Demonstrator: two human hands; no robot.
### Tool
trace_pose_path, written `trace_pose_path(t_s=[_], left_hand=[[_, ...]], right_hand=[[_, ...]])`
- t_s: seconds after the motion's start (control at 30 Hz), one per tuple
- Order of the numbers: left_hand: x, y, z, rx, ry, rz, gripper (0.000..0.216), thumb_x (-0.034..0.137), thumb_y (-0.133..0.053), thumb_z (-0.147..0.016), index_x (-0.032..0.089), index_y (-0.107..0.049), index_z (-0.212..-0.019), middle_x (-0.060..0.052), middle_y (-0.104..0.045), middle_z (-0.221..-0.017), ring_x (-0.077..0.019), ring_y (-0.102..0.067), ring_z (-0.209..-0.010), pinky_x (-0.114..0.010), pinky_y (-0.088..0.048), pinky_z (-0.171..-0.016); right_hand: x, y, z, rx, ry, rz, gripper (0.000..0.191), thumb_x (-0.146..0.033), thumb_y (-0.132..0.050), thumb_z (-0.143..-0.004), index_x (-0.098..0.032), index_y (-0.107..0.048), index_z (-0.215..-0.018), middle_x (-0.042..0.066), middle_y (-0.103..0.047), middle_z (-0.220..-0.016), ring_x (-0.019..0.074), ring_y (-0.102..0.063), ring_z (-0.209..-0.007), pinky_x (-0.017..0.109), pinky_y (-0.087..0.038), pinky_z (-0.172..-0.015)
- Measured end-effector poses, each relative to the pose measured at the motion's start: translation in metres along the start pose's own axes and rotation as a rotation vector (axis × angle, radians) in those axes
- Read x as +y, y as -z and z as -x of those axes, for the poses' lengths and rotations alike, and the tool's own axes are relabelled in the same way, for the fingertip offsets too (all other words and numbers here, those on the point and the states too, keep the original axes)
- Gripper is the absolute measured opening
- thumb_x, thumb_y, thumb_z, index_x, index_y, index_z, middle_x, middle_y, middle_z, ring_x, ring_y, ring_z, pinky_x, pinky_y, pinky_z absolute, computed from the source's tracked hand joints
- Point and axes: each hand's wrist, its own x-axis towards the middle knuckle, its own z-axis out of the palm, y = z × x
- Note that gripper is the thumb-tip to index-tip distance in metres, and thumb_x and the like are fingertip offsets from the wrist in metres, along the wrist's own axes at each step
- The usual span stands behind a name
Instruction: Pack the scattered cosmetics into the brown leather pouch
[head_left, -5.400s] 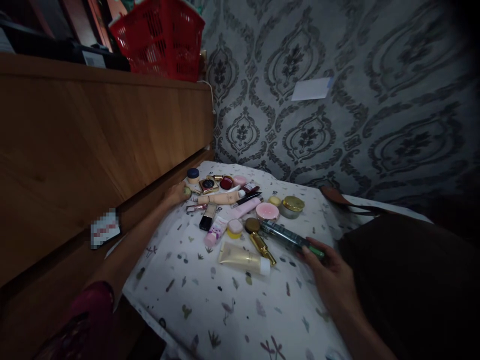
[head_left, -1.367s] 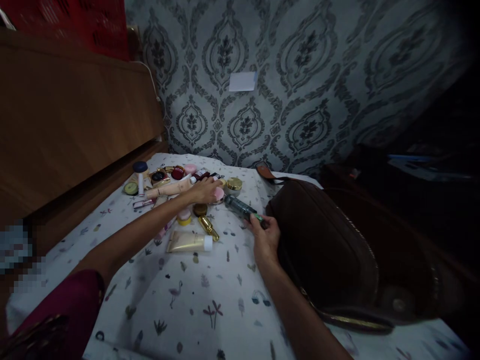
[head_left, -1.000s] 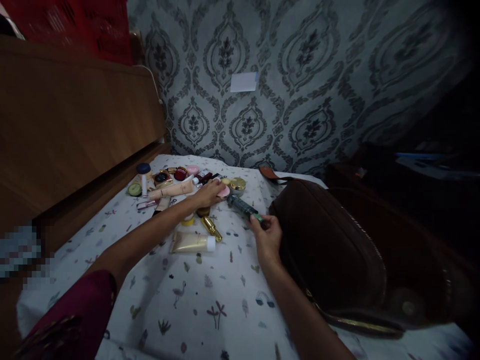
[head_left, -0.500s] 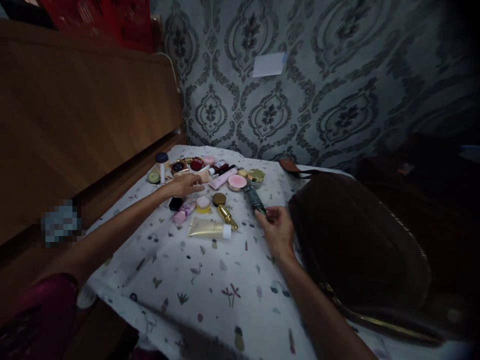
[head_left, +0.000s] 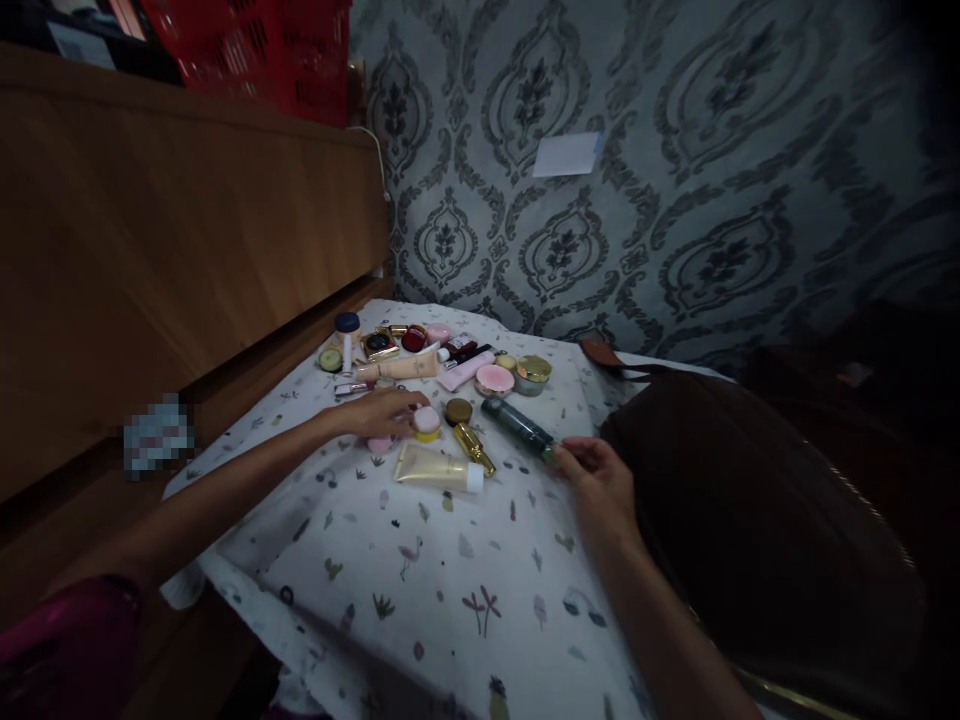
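My right hand [head_left: 604,485] pinches the near end of a dark green tube [head_left: 517,425], which slants across the cloth. My left hand [head_left: 379,412] reaches low over the cosmetics, fingers stretched out, fingertips at a small jar with a pale pink lid and yellow base [head_left: 427,422]. Beneath that hand a pink tube [head_left: 380,444] is mostly hidden. Close by lie a gold lipstick [head_left: 474,448], a brown-lidded pot [head_left: 458,410] and a pale gold tube with a white cap [head_left: 439,470]. Behind them are a beige tube [head_left: 401,367] and an open-looking pink compact [head_left: 495,380].
A printed white cloth [head_left: 450,600] covers the surface. On the right sits a dark brown bag [head_left: 750,520] with a strap. Wooden furniture [head_left: 187,220] borders the left, with a red basket [head_left: 262,60] on top. Patterned wallpaper [head_left: 562,250] rises behind.
My left hand has come nearer from beside the beige tube to the pink-lidded jar. My right hand has shifted right, and the green tube now lies at a flatter slant. The view has moved slightly.
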Motion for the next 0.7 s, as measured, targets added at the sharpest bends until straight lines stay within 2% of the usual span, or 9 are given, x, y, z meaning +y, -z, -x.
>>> trace_pose_path(t_s=[0.07,0.17,0.23,0.3,0.37,0.47,0.57,0.7], left_hand=[[-0.01,0.006,-0.003,0.066,0.014,-0.04,0.039,0.036,-0.06,-0.09,0.025,-0.058,-0.127,-0.004,-0.064,-0.128,-0.0228,-0.059,-0.117,-0.029,-0.044,-0.1],[-0.025,0.015,-0.013,0.22,0.204,-0.213,0.038,0.032,-0.056,-0.093,0.021,-0.057,-0.129,-0.009,-0.059,-0.135,-0.0255,-0.054,-0.124,-0.035,-0.041,-0.107],[-0.036,0.017,-0.023,0.266,0.332,-0.278,0.041,0.027,-0.052,-0.093,0.015,-0.055,-0.132,-0.016,-0.059,-0.133,-0.0306,-0.055,-0.123,-0.043,-0.042,-0.105],[-0.045,0.017,-0.033,0.26,0.427,-0.298,0.041,0.023,-0.051,-0.092,0.011,-0.055,-0.13,-0.02,-0.061,-0.127,-0.0338,-0.058,-0.118,-0.047,-0.044,-0.101],[-0.053,0.016,-0.043,0.233,0.497,-0.308,0.037,0.025,-0.053,-0.09,0.012,-0.06,-0.124,-0.02,-0.064,-0.122,-0.0339,-0.06,-0.114,-0.046,-0.046,-0.098],[-0.062,0.017,-0.056,0.189,0.552,-0.304,0.035,0.034,-0.061,-0.086,0.014,-0.066,-0.115,-0.018,-0.065,-0.122,-0.0348,-0.06,-0.115,-0.043,-0.047,-0.096],[-0.065,0.021,-0.064,0.152,0.556,-0.287,0.034,0.034,-0.068,-0.08,0.015,-0.068,-0.108,-0.016,-0.067,-0.118,-0.0322,-0.063,-0.109,-0.036,-0.049,-0.088],[-0.063,0.025,-0.065,0.133,0.504,-0.266,0.03,0.031,-0.069,-0.077,0.019,-0.067,-0.105,-0.008,-0.071,-0.108,-0.0261,-0.066,-0.1,-0.028,-0.049,-0.079]], right_hand=[[0.002,0.001,-0.002,0.0,0.003,-0.006,0.039,-0.045,-0.083,-0.056,-0.02,-0.064,-0.079,0.001,-0.065,-0.071,0.0179,-0.062,-0.068,0.029,-0.051,-0.06],[0.009,-0.004,-0.009,0.044,-0.021,-0.008,0.037,-0.045,-0.08,-0.057,-0.02,-0.063,-0.079,0.001,-0.065,-0.07,0.0179,-0.062,-0.065,0.031,-0.053,-0.062],[0.016,-0.011,-0.018,0.081,-0.038,-0.005,0.039,-0.045,-0.076,-0.057,-0.02,-0.062,-0.083,0.001,-0.065,-0.07,0.0184,-0.063,-0.063,0.032,-0.054,-0.061],[0.022,-0.018,-0.027,0.104,-0.045,0.012,0.043,-0.043,-0.073,-0.059,-0.019,-0.063,-0.093,0.002,-0.066,-0.074,0.0201,-0.064,-0.066,0.033,-0.054,-0.061],[0.029,-0.027,-0.035,0.115,-0.041,0.04,0.051,-0.04,-0.07,-0.061,-0.018,-0.064,-0.106,0.004,-0.068,-0.08,0.0224,-0.067,-0.073,0.035,-0.056,-0.065],[0.036,-0.042,-0.039,0.106,-0.006,0.073,0.061,-0.037,-0.066,-0.064,-0.015,-0.062,-0.12,0.008,-0.071,-0.095,0.0251,-0.069,-0.088,0.04,-0.058,-0.08],[0.04,-0.053,-0.036,0.085,0.054,0.089,0.061,-0.036,-0.064,-0.066,-0.012,-0.063,-0.122,0.013,-0.072,-0.105,0.0267,-0.069,-0.098,0.045,-0.055,-0.093],[0.043,-0.056,-0.03,0.066,0.121,0.102,0.056,-0.035,-0.062,-0.068,-0.012,-0.066,-0.119,0.015,-0.072,-0.112,0.0281,-0.069,-0.101,0.048,-0.053,-0.096]])
